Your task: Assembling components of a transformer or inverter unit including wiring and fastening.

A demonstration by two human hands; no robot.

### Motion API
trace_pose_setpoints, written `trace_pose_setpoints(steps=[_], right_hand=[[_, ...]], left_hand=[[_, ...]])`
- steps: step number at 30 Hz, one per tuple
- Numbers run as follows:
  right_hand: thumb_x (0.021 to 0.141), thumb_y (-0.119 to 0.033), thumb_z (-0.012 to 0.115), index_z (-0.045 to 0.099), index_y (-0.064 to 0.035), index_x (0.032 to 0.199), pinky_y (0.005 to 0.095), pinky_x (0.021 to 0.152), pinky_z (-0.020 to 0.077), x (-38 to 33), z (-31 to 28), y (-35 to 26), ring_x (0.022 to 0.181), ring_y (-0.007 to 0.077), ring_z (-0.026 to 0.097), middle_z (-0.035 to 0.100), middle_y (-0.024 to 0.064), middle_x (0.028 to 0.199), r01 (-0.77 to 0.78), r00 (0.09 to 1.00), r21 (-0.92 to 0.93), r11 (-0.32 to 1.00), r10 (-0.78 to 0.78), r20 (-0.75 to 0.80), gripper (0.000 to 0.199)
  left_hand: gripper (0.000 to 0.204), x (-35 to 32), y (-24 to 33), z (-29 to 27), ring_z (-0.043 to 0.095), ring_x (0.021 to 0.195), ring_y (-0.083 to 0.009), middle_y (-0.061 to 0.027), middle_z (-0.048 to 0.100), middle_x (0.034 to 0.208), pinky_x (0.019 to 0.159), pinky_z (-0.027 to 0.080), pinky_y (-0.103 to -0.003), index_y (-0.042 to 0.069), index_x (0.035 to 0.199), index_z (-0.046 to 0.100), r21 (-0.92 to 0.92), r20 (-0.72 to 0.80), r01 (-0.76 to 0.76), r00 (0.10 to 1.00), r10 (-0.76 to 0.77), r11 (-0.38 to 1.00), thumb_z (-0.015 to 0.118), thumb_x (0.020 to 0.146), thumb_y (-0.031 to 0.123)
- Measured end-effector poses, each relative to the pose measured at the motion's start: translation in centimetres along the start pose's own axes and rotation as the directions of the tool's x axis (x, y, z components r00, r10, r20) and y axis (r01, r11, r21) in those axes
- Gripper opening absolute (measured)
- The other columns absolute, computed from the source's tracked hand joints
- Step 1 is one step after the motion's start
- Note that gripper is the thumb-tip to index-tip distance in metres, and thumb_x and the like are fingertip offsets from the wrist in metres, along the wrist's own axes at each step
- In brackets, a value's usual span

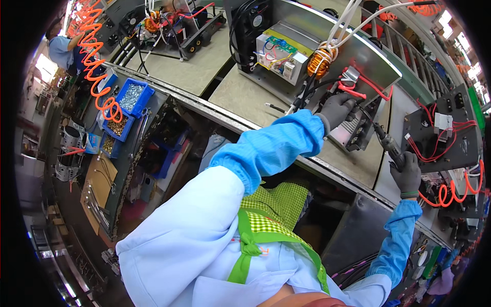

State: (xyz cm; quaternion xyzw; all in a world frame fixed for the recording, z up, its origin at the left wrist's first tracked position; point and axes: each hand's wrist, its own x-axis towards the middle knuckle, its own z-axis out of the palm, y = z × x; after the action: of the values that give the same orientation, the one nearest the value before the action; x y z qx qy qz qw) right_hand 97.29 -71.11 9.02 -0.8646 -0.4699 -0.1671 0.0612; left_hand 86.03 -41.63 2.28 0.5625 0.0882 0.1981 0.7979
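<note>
A person in a pale work coat, blue sleeve covers and grey gloves stands at an assembly bench (pixel 240 97), seen from above through a fisheye lens. The left hand (pixel 337 109) rests on a metal chassis (pixel 368 56) that sits tilted on the bench, its fingers curled and pressing near a bundle of red wires (pixel 369 88) and a small metal bracket; whether they pinch anything cannot be told. The right hand (pixel 407 174) is closed around the grip of a powered screwdriver (pixel 388 146), whose tip points up and left towards the lower edge of the chassis, close to the left hand.

Inside the chassis are a copper-wound coil (pixel 321 60), a small circuit board (pixel 279 55) and a black fan (pixel 254 23), with white cables rising from the coil.

The likely trouble: the driver tip sits near loose red wires and near the left fingers, so a slip could nick insulation or catch a glove. The orange coiled hose (pixel 450 193) trailing from the right could tug the tool off line.

Room is tight. To the right, a black panel (pixel 440 135) with more red wiring lies just beside the chassis, and the bench edge runs directly under the forearms. To the left the bench surface is more open, with blue parts bins (pixel 134 96) well apart at the far left. Another person (pixel 60 48) works in the distance at upper left.
</note>
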Motion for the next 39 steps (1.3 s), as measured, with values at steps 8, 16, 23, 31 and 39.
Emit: trace_pose_setpoints(steps=[8,16,23,31,39], right_hand=[[0.063,-0.019,0.072,0.048,-0.0076,0.101,0.0456,0.060,0.0471,-0.5,0.9,-0.7,0.075,0.0382,0.057,0.051,0.0145,0.092,-0.028,1.000,0.070,0.997,0.029,-0.007,0.046],[0.063,-0.020,0.072,0.051,-0.0069,0.096,0.0447,0.061,0.0464,-0.2,0.3,-0.4,0.074,0.0370,0.057,0.053,0.0140,0.090,-0.029,0.999,0.057,0.998,0.028,0.030,0.041],[0.065,-0.021,0.072,0.052,-0.0067,0.094,0.0438,0.060,0.0459,0.5,0.6,0.4,0.072,0.0366,0.057,0.053,0.0144,0.087,0.016,1.000,0.047,0.999,-0.017,0.018,0.039],[0.065,-0.023,0.074,0.050,-0.0076,0.098,0.0462,0.065,0.0473,2.5,0.8,-1.1,0.082,0.0403,0.056,0.054,0.0168,0.091,0.063,0.997,0.012,0.998,-0.062,-0.034,0.043],[0.090,-0.015,0.042,0.034,-0.0025,0.138,0.0345,0.088,0.0425,1.1,-1.7,-6.3,0.105,0.0228,0.055,0.053,0.0166,0.122,0.638,0.763,0.102,0.763,-0.644,0.045,0.050]], left_hand=[[0.023,1.3,-2.3,0.9,0.055,0.068,-0.0075,-0.0014,0.060,0.083,0.059,0.048,-0.021,0.008,0.113,0.059,-0.292,-0.128,0.077,0.985,-0.118,0.953,0.053,0.093,0.017],[0.022,0.9,-2.6,1.2,0.054,0.068,-0.0068,0.0006,0.059,0.082,0.059,0.047,-0.020,0.010,0.111,0.061,-0.422,-0.063,0.089,0.990,-0.127,0.902,0.055,0.092,0.017],[0.022,1.6,-3.1,1.0,0.054,0.068,-0.0053,0.0033,0.059,0.082,0.058,0.046,-0.020,0.014,0.111,0.064,-0.340,-0.062,0.112,0.988,-0.141,0.934,0.057,0.091,0.021],[0.022,2.9,-4.6,-1.8,0.056,0.066,-0.0097,-0.0007,0.061,0.076,0.060,0.048,-0.026,0.009,0.103,0.065,-0.521,0.065,0.065,0.997,-0.036,0.851,0.050,0.090,0.018],[0.053,-2.0,0.4,1.9,0.053,0.096,-0.0237,-0.0127,0.058,0.107,0.079,0.043,-0.036,0.011,0.116,0.056,-0.099,0.046,0.062,0.997,-0.058,0.993,0.048,0.067,-0.004]])
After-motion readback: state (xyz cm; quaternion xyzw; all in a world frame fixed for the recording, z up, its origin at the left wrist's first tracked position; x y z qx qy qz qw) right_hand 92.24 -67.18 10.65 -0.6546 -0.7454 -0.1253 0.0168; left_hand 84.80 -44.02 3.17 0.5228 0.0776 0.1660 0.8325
